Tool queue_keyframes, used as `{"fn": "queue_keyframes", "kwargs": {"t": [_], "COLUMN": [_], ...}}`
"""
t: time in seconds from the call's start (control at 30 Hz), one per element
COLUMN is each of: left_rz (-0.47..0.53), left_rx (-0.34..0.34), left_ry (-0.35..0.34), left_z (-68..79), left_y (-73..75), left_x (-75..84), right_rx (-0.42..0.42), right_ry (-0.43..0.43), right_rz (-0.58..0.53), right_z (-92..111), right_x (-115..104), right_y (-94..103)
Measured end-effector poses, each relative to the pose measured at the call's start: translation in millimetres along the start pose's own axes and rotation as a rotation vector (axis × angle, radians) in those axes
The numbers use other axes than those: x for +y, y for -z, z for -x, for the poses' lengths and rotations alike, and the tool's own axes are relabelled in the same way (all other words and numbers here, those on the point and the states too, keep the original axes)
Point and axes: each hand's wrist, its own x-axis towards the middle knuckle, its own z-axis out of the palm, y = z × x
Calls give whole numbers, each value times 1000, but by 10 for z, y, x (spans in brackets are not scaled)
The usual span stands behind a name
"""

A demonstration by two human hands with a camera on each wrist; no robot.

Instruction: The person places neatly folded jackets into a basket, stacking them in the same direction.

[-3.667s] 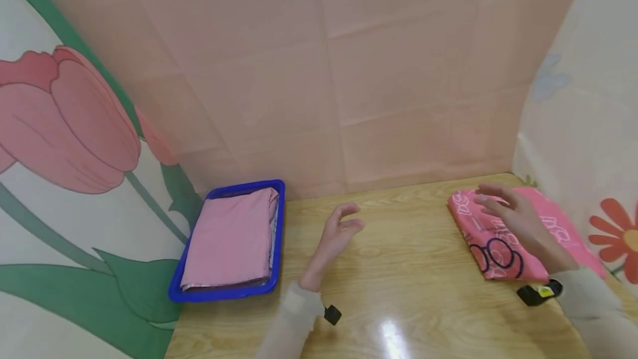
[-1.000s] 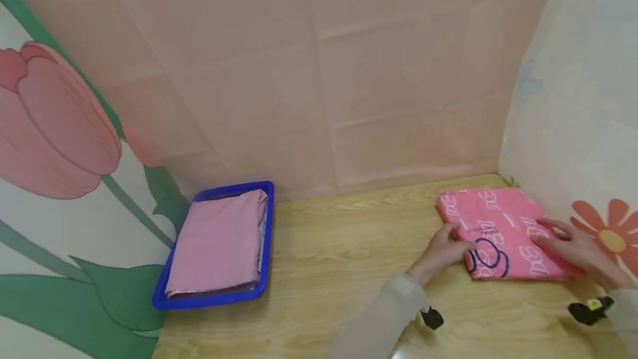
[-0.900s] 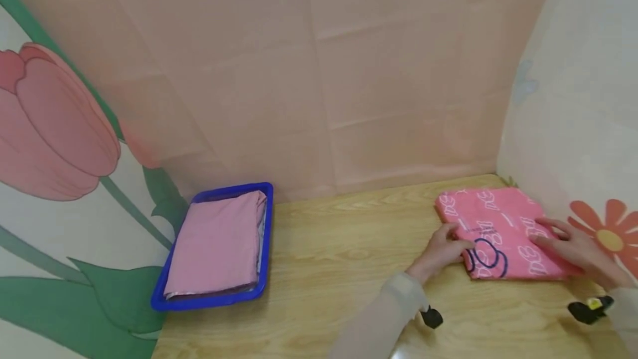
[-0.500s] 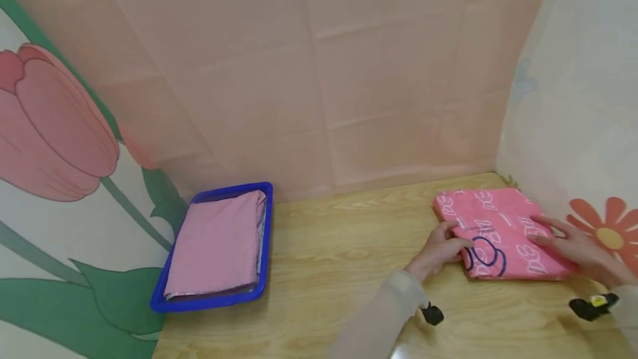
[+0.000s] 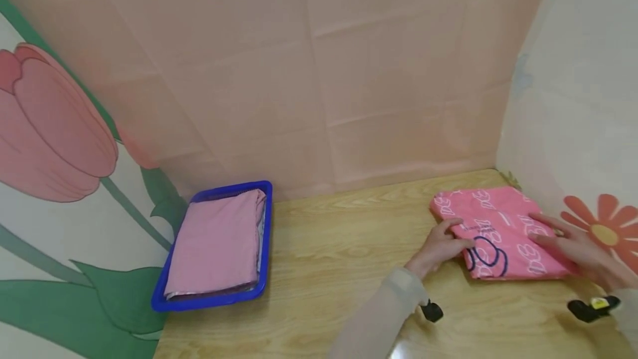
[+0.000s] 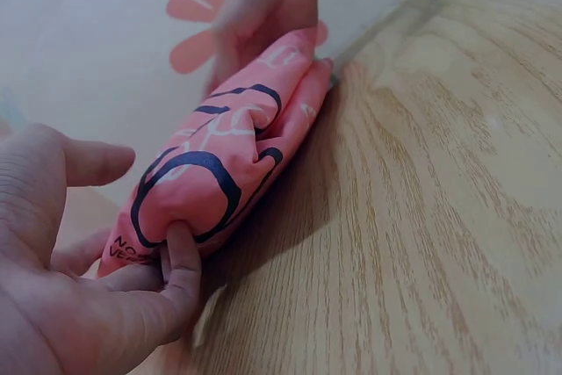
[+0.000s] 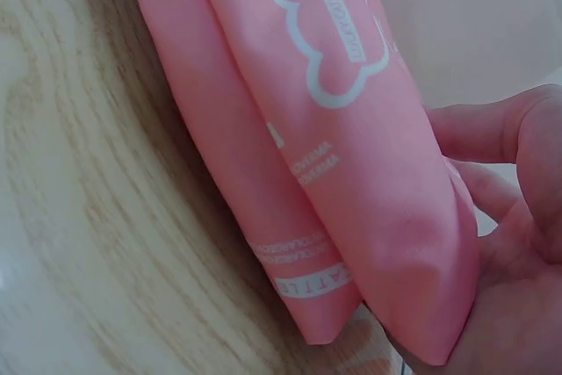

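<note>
A folded pink cloth [image 5: 503, 215] with white lettering and dark loops lies on the wooden table at the right. My left hand [image 5: 441, 245] holds its left edge, thumb toward the top. The left wrist view shows those fingers curled into the end of the cloth [image 6: 206, 142], with the thumb standing off it. My right hand [image 5: 573, 242] grips the right edge, fingers over the side. Thick layered folds of the cloth [image 7: 351, 173] fill the right wrist view, with the right thumb against them and other fingers partly hidden behind.
A blue basket [image 5: 267, 237] stands at the left, holding a folded light pink cloth [image 5: 216, 242]. The wooden table [image 5: 349, 270] stretches between basket and hands. A peach backdrop [image 5: 319, 82] rises behind, with flower-printed sheets on both sides.
The left hand has come from mid-table to the printed cloth's left edge, and the right hand from above the cloth to its right edge. Lately the cloth has shifted only slightly leftward.
</note>
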Motion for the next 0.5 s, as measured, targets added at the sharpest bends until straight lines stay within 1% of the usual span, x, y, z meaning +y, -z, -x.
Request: {"fn": "queue_keyframes", "kwargs": {"t": [0.1,0.2,0.33,0.43,0.5], "left_rz": [79,163,160,116,83], "left_rx": [-9,-12,-1,13,24], "left_ry": [1,-19,-34,-28,-27], "left_z": [-27,-65,-73,-43,-20], "left_y": [27,61,87,106,120], "left_x": [-31,-79,-107,-101,-88], "right_rx": [-7,-2,-6,-12,8], "right_ry": [23,44,70,95,105], "right_rz": [10,14,-39,-93,-75], "right_z": [18,25,29,42,56], "right_x": [14,38,66,59,41], "right_y": [4,4,-20,-52,-67]}}
